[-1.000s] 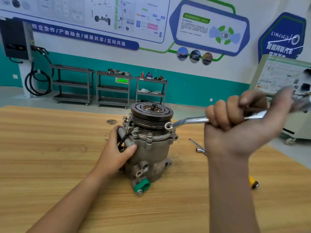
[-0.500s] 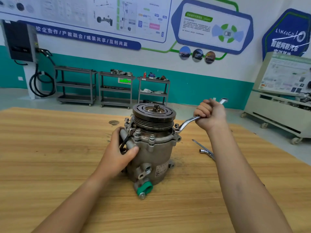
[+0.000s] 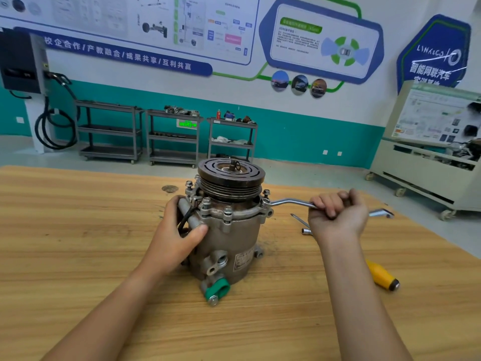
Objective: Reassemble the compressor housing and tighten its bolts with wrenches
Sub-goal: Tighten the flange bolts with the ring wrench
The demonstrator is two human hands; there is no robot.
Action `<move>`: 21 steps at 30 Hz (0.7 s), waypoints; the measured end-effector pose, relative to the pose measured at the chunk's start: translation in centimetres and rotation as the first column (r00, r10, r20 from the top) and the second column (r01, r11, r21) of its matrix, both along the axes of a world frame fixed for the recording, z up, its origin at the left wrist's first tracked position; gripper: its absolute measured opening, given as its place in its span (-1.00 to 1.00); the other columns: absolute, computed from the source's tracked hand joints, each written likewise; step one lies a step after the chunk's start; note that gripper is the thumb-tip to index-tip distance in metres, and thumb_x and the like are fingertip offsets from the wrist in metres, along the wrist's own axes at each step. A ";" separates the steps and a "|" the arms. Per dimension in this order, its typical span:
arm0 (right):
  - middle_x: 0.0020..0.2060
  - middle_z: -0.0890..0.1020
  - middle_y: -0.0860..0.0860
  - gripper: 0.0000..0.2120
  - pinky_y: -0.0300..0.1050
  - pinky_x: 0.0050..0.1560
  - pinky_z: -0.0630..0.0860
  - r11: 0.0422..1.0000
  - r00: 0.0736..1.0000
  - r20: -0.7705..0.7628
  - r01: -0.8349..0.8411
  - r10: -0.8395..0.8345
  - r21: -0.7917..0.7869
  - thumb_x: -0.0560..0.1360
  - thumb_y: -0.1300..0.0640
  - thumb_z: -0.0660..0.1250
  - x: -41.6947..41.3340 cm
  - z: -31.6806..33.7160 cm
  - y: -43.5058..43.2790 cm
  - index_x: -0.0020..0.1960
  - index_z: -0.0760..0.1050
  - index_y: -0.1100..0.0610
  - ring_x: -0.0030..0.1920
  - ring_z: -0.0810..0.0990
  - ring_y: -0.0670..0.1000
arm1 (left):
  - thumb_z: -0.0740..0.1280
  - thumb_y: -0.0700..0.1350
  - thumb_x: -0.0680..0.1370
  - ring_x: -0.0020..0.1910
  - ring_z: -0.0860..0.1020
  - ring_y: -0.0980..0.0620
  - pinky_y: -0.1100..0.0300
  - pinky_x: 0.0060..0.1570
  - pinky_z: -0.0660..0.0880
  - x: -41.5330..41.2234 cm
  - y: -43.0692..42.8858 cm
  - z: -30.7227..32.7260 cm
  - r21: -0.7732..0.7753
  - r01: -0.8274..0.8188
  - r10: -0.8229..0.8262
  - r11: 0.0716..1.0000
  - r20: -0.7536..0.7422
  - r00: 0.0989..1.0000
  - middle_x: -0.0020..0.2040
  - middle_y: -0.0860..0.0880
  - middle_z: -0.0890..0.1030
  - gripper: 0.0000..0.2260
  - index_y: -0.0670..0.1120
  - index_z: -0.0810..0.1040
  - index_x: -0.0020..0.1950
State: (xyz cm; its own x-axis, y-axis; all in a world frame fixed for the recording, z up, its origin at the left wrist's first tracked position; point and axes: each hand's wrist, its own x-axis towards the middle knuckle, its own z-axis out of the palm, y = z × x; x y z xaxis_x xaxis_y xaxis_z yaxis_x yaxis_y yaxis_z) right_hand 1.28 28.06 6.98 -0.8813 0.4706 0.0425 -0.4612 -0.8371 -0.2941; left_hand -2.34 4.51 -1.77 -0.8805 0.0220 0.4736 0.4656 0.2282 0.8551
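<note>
Swung the wrench [image 3: 289, 203] round with right hand [image 3: 335, 217] clenched on it, left hand [image 3: 177, 233] gripping the compressor [image 3: 229, 238], bolt [image 3: 266, 201] probably tighter now.

Wooden table [image 3: 78, 230] with compressor [image 3: 229, 246], screwdriver [image 3: 381, 276]

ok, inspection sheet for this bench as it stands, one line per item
Surface: wooden table, dark grime around the compressor's base.
Job's things: compressor upright, pulley on top; wrench, ring end at the right-hand flange bolt.
Clutter: yellow-handled screwdriver; slim metal tool partly behind the right hand; small disc on the table.
Hands: left hand grips the compressor's side; right hand grips the wrench shaft.
Cables: black wire on the compressor; looped black cable at the wall unit.
Surroundings: shelf carts, trainer cabinet, wall posters.
</note>
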 end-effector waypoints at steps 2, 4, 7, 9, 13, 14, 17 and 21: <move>-0.65 0.15 -0.06 -0.54 -0.34 -0.53 0.27 0.987 0.988 -0.096 0.129 -0.119 0.097 0.60 0.08 0.06 1.9 -0.7 -1.3 -0.48 0.28 0.07 -0.63 0.15 -0.06 | 0.35 -0.23 0.47 0.20 0.42 0.06 0.29 0.04 0.35 -0.1 0.0 0.0 0.002 -0.001 0.001 1.000 0.004 1.000 0.18 0.05 0.42 -0.44 -0.05 0.21 0.41; -0.64 0.19 -0.07 -0.55 -0.27 -0.40 0.39 0.915 0.942 -0.232 0.303 -0.245 0.266 0.56 0.07 0.11 3.7 -2.0 -3.1 -0.51 0.33 0.03 -0.58 0.21 -0.05 | 0.38 -0.18 0.46 0.20 0.41 0.05 0.25 0.05 0.35 0.0 0.1 0.0 0.007 -0.001 0.001 1.000 0.007 1.000 0.19 0.05 0.43 -0.43 -0.04 0.22 0.41; -0.60 0.32 -0.12 -0.71 -0.25 -0.23 0.47 0.677 0.817 -0.438 0.564 -0.376 0.472 0.40 0.10 0.21 5.3 -5.1 -6.3 -0.49 0.39 -0.02 -0.50 0.33 -0.05 | 0.34 0.01 0.33 0.17 0.42 0.09 0.26 0.03 0.36 0.1 0.1 0.1 0.006 -0.016 0.015 1.000 0.010 1.000 0.18 0.05 0.44 -0.33 -0.03 0.22 0.40; -0.53 0.40 -0.11 -0.72 -0.23 -0.20 0.49 0.441 0.729 -0.581 0.683 -0.363 0.582 0.44 0.14 0.20 5.6 -6.7 -8.3 -0.43 0.43 -0.02 -0.45 0.40 -0.07 | 0.30 0.03 0.28 0.12 0.44 0.13 0.32 0.00 0.36 0.2 0.2 0.1 0.008 -0.024 0.024 1.000 0.011 1.000 0.14 0.08 0.46 -0.34 -0.02 0.24 0.37; -0.50 0.30 0.01 -0.61 -0.13 -0.46 0.28 0.134 0.598 -0.763 0.801 -0.247 0.584 0.60 0.07 0.20 4.8 -6.4 -11.2 -0.38 0.28 0.13 -0.49 0.27 0.01 | 0.39 -0.06 0.38 0.03 0.45 0.31 0.53 -0.12 0.36 0.0 0.1 0.0 0.022 -0.010 0.010 1.000 -0.015 1.000 0.08 0.18 0.45 -0.47 0.06 0.24 0.28; -0.50 0.29 0.00 -0.60 -0.17 -0.47 0.25 0.130 0.600 -0.762 0.799 -0.243 0.588 0.60 0.03 0.20 4.6 -5.8 -11.4 -0.38 0.27 0.12 -0.49 0.26 -0.02 | 0.40 -0.14 0.43 0.03 0.44 0.31 0.53 -0.12 0.37 -0.1 0.1 -0.1 0.018 -0.009 0.009 1.000 -0.021 1.000 0.09 0.18 0.45 -0.49 0.08 0.24 0.27; -0.53 0.31 -0.09 -0.56 -0.28 -0.48 0.24 0.205 0.661 -0.704 0.750 -0.260 0.628 0.57 -0.12 0.19 5.1 -4.7 -10.9 -0.40 0.31 0.09 -0.52 0.27 -0.08 | 0.38 -0.22 0.45 0.00 0.45 0.40 0.49 -0.14 0.38 -0.3 -0.1 -0.1 -0.003 -0.012 0.012 1.000 -0.028 1.000 0.07 0.25 0.44 -0.49 0.15 0.22 0.24; -0.65 0.29 -0.19 -0.53 -0.32 -0.50 0.19 0.641 0.860 -0.447 0.490 -0.246 0.591 0.42 -0.31 0.27 5.6 -0.9 -8.7 -0.48 0.42 0.00 -0.63 0.22 -0.13 | 0.36 -0.15 0.43 0.00 0.44 0.41 0.50 -0.15 0.37 -0.2 0.0 0.0 0.003 -0.001 0.001 1.000 -0.023 1.000 0.06 0.27 0.42 -0.50 0.13 0.21 0.25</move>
State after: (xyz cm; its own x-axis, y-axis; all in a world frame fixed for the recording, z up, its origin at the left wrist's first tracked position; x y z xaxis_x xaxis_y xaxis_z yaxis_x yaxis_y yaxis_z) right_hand 6.90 19.39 6.11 -0.5214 0.4874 0.7004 -0.8485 -0.2093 -0.4860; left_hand -2.54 4.51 -1.74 -0.8694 0.0194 0.4938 0.4849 0.2258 0.8449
